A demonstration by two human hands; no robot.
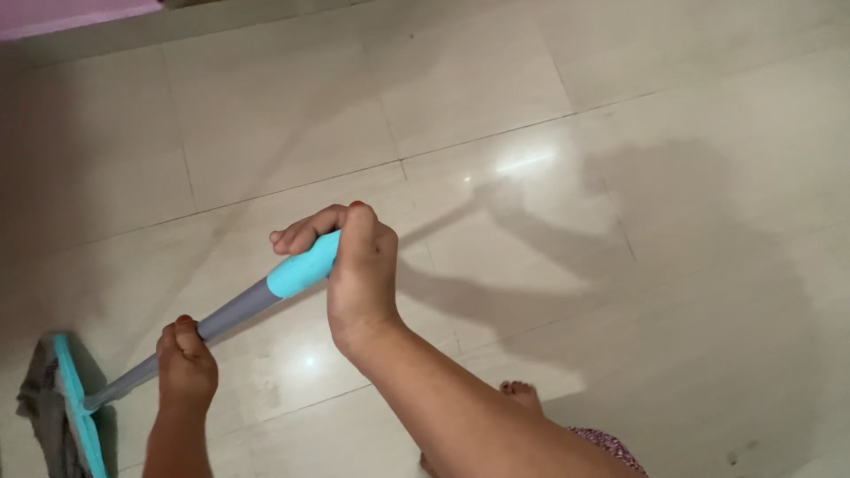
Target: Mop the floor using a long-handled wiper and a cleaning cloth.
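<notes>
Mop handle [232, 312] runs slanted across the lower left part of the floor [620, 133], from the upper grip down to the mop head [78, 416] near the left edge of the view. Its upper end carries a turquoise grip [303, 267], and below that the shaft is grey. The right hand [359, 265] is clenched around the turquoise grip, with its fingers [305, 232] wrapped over the top of it. The left hand [186, 363] is lower, closed around the grey shaft, well apart from the right hand.

The mop head is a flat turquoise plate with a grey cloth [40, 407] under it, and it lies on the floor at the lower left. The floor is made of large pale tiles with thin dark joints, and it shines where the light falls on it. A dark shadow of the person and the handle lies on the tiles to the right. A bare foot [521, 394] stands on the floor just beside the right forearm, near the bottom edge. A pink strip [71, 16] shows at the far left corner.
</notes>
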